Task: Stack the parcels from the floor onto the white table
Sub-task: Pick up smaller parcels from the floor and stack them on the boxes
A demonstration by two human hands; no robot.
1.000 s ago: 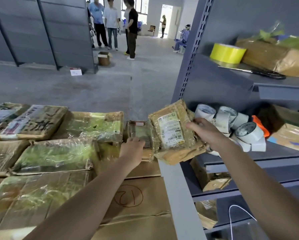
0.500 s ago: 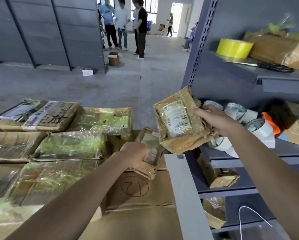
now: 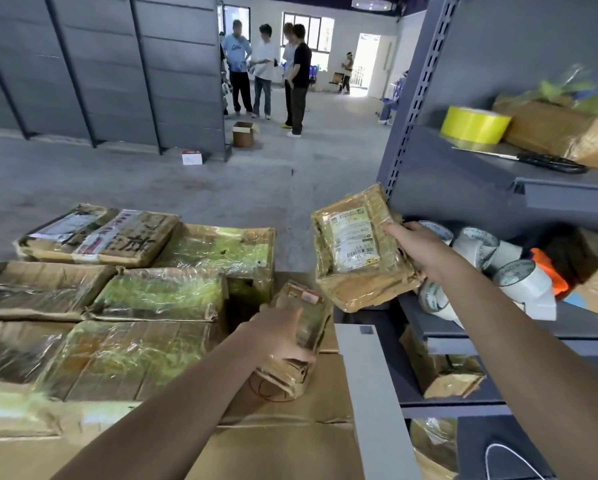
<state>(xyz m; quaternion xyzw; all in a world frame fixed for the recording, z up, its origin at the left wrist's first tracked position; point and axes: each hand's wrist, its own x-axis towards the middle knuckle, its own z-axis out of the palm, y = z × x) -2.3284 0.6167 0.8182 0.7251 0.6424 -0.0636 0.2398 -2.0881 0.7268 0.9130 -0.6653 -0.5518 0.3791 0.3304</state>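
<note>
My right hand (image 3: 413,242) grips a small taped brown parcel with a white label (image 3: 354,247), held up in the air beside the grey shelf post. My left hand (image 3: 283,334) grips a second, narrower taped parcel (image 3: 308,313), tilted on edge over a flat cardboard box (image 3: 290,427). Several tape-wrapped parcels (image 3: 159,292) lie packed side by side to the left of it. The white table's edge (image 3: 370,393) shows as a pale strip at the right of the boxes.
A grey metal shelf unit (image 3: 464,188) stands close on the right, holding white tape rolls (image 3: 498,268), a yellow tape roll (image 3: 474,124), scissors (image 3: 550,164) and boxes. Several people (image 3: 270,71) stand far off on the concrete floor near a small open box (image 3: 244,133).
My left hand has picked up the narrow parcel and drawn it toward me, tilting it on edge. My right hand has lifted the labelled parcel higher. The camera view shifted left and back.
</note>
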